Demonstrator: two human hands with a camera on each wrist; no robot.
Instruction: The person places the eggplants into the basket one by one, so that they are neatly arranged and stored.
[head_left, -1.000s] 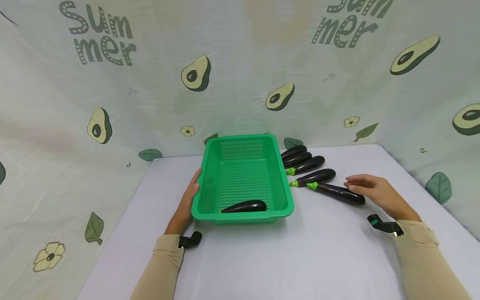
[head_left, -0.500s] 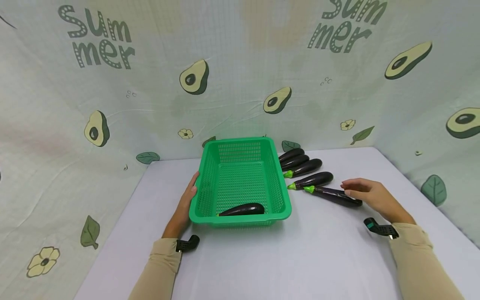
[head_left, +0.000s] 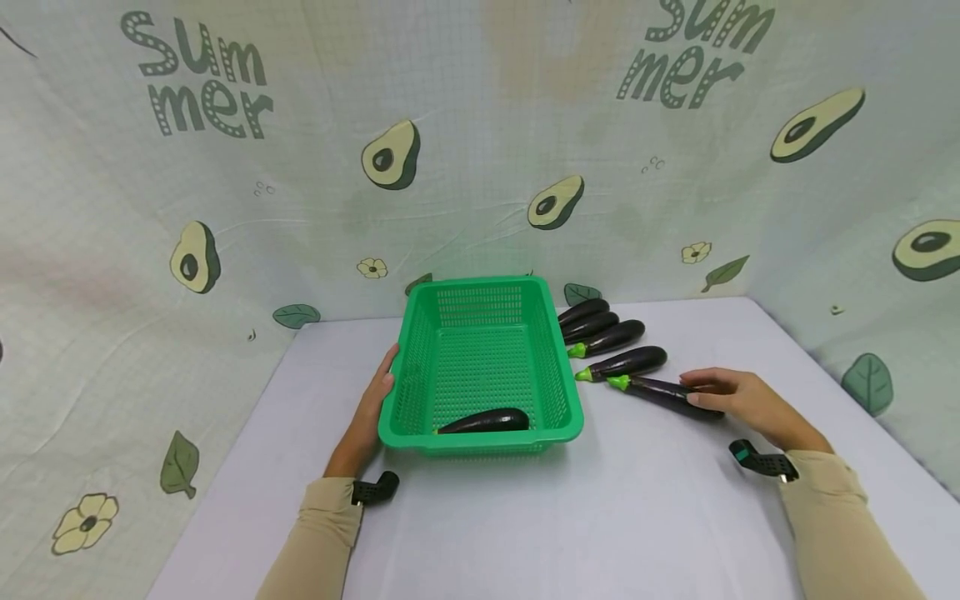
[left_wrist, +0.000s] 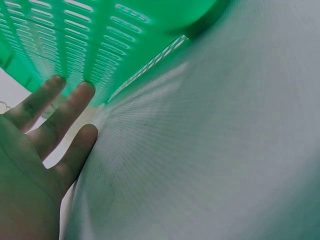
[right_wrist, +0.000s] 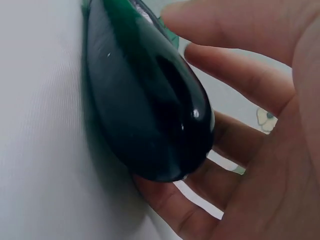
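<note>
The nearest loose eggplant (head_left: pixel 658 393) lies on the tabletop (head_left: pixel 570 525), right of the green basket (head_left: pixel 480 439), the right hand (head_left: pixel 750 404) curled round its right end. The left hand (head_left: pixel 367 412), fingers apart, rests against the basket's left side. Another eggplant (head_left: pixel 487 420) lies inside.

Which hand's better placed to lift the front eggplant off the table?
Probably right: the right hand has its fingers curled around that eggplant, near the rounded end. The left hand is at the green basket's left side, across from it.
</note>
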